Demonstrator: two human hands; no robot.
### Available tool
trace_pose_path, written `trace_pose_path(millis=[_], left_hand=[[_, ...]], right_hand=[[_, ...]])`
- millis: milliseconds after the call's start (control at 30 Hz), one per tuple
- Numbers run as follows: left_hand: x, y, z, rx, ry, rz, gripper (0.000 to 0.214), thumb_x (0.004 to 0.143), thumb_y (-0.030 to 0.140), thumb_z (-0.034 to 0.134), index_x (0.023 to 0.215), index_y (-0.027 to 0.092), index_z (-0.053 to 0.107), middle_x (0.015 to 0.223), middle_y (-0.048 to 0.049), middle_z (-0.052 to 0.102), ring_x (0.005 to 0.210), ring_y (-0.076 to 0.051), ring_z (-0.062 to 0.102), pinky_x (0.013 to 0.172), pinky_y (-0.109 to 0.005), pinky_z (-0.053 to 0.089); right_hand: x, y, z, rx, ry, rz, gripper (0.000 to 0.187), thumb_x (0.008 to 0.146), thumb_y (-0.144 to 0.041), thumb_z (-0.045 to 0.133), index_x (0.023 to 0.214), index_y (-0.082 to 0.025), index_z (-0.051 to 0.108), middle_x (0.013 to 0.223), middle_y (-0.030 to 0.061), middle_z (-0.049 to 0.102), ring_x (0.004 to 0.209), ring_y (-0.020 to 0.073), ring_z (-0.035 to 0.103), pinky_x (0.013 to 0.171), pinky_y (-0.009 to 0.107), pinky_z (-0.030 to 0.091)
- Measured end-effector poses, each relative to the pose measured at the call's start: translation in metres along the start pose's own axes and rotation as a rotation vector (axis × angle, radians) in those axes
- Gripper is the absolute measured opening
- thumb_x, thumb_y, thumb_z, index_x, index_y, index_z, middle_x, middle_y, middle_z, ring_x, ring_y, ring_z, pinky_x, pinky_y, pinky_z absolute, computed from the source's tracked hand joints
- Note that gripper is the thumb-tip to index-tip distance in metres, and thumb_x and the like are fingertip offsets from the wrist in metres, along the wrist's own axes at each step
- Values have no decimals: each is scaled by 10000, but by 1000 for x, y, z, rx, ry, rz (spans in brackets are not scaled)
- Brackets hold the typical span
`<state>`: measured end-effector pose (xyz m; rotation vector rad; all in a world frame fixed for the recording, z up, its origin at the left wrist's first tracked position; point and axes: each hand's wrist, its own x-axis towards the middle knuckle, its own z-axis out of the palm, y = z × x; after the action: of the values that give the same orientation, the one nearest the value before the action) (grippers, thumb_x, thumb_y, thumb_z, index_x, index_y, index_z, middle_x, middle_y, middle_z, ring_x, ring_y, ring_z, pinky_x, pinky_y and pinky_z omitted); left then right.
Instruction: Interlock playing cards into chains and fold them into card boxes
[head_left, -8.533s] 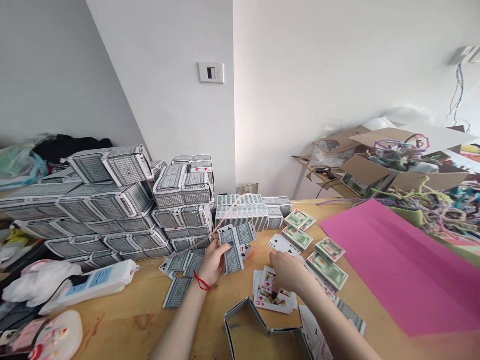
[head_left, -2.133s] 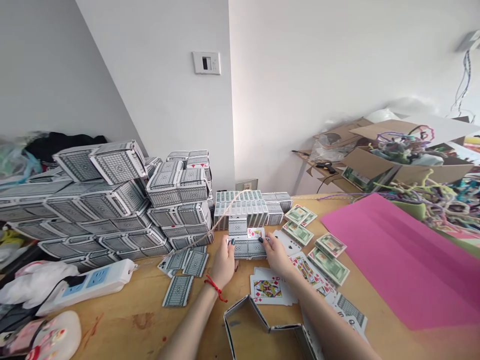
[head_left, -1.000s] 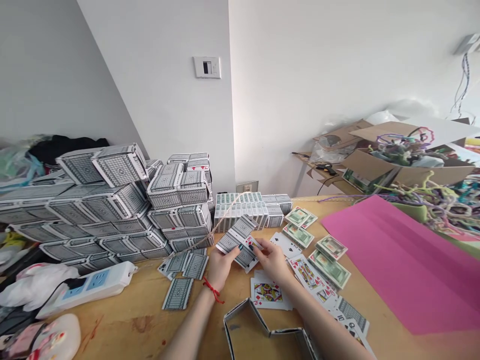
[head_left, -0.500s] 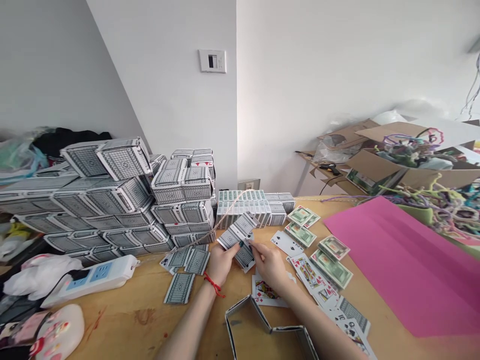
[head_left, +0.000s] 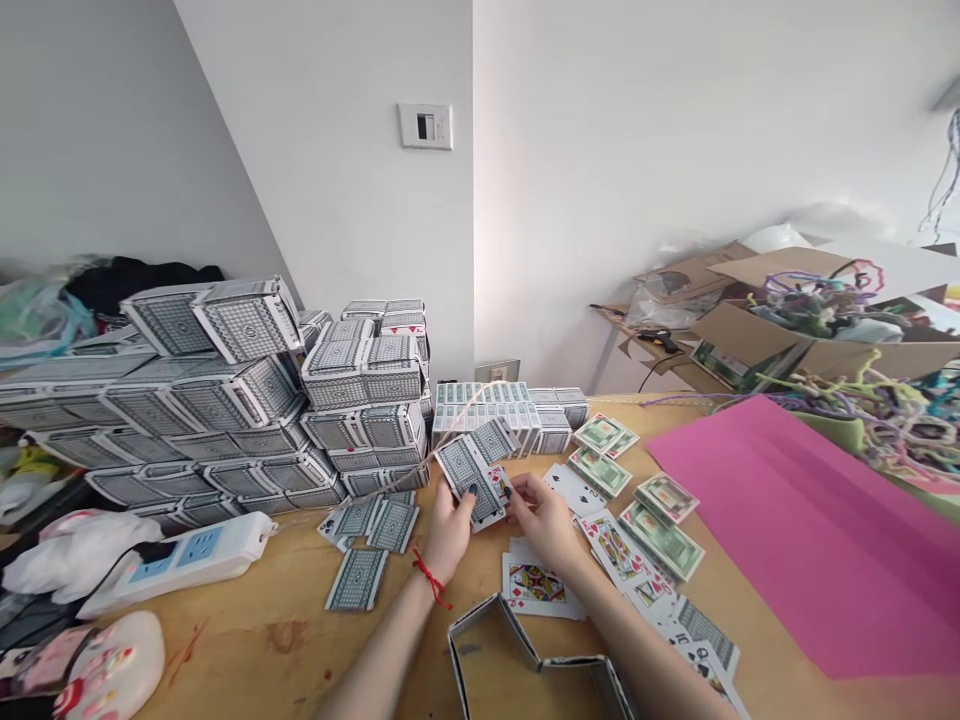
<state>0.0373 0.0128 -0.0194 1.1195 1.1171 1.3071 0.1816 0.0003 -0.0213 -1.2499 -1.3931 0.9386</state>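
My left hand (head_left: 448, 535), with a red string on its wrist, grips a cluster of playing cards (head_left: 466, 470) with patterned backs up, thumb on top. The cards look folded or overlapped at angles; how they are joined I cannot tell. At their right edge my right hand (head_left: 544, 522) pinches a card with a red and black face showing. Below the hands lies a face-up queen card (head_left: 536, 583). Nearer me stands an angular frame (head_left: 517, 630) with thin dark-edged walls. Loose face-down cards (head_left: 357, 578) lie left of my left hand.
Stacked card-covered blocks (head_left: 217, 390) rise at the left, behind a white power strip (head_left: 195, 560). Card packs (head_left: 487, 415) stand by the wall. Right are green card stacks (head_left: 660, 535), a fanned row of cards (head_left: 619, 550), a pink sheet (head_left: 795, 540) and a cardboard box (head_left: 757, 335).
The card cluster has turned in my hands, and a printed face now shows at its right edge. My left hand has shifted slightly right; the queen card below is more visible.
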Motion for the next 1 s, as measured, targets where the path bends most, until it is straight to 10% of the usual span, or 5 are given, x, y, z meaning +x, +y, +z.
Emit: trace_pose_path(millis=[267, 1000], left_hand=[[-2, 0, 0, 171, -47, 103, 364, 766, 154, 460, 1128, 196, 464, 1225, -93, 540, 1152, -212, 478, 985, -365, 330], [0, -10, 3, 204, -22, 164, 328, 760, 144, 490, 1084, 188, 471, 1138, -100, 579, 1061, -212, 538, 929, -369, 388]], right_hand=[[3, 9, -6, -329, 58, -219, 108, 813, -225, 419, 721, -197, 470, 691, 27, 553, 626, 160, 508, 580, 270, 416], [-6, 5, 6, -434, 128, -255, 122, 786, -144, 412, 681, -203, 429, 649, 12, 503, 613, 155, 487, 571, 255, 385]])
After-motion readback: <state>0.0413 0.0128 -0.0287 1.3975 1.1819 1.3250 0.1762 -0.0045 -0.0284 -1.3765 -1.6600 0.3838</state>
